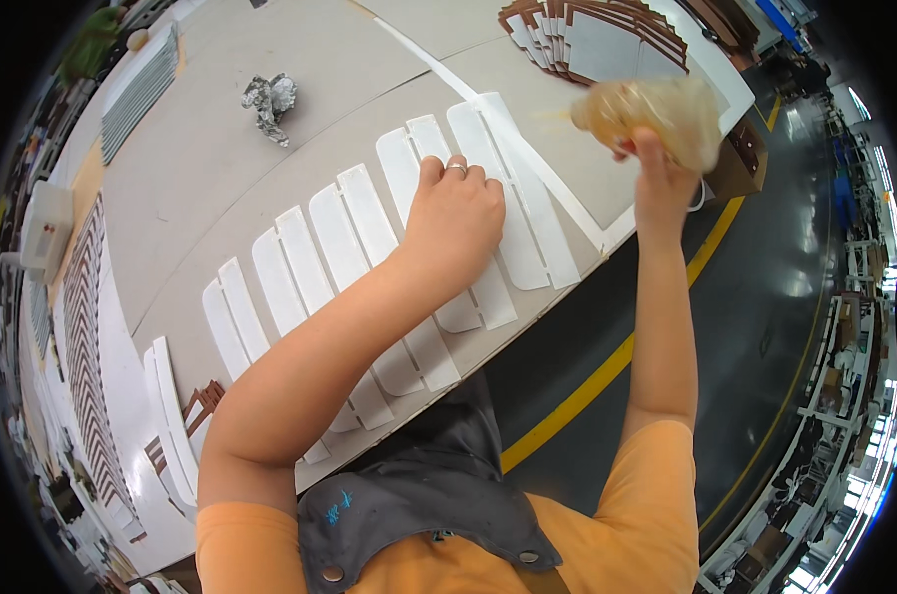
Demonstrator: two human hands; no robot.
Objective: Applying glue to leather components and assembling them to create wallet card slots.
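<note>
My right hand [658, 183] is raised over the table's right edge, its fingers wrapped round a translucent yellowish squeeze bottle [671, 114], blurred by motion. The bottle lies tilted nearly level, its narrow tip pointing left. My left hand [458, 218] rests with curled fingers over a pair of white flat panels [399, 163]; its fingertips are mostly hidden, so I cannot make out what they hold. Several more white panel pairs [344, 223], each with a narrow gap along its length, lie in a slanting row under and beside my left forearm.
A white strip [532, 158] crosses the table [211, 188] and overlaps the rightmost panels. Brown-edged white pieces [607, 45] are fanned at the far right. Crumpled material [269, 107] lies far left. A white container [47, 228] and grey stacked strips [141, 94] stand along the left side.
</note>
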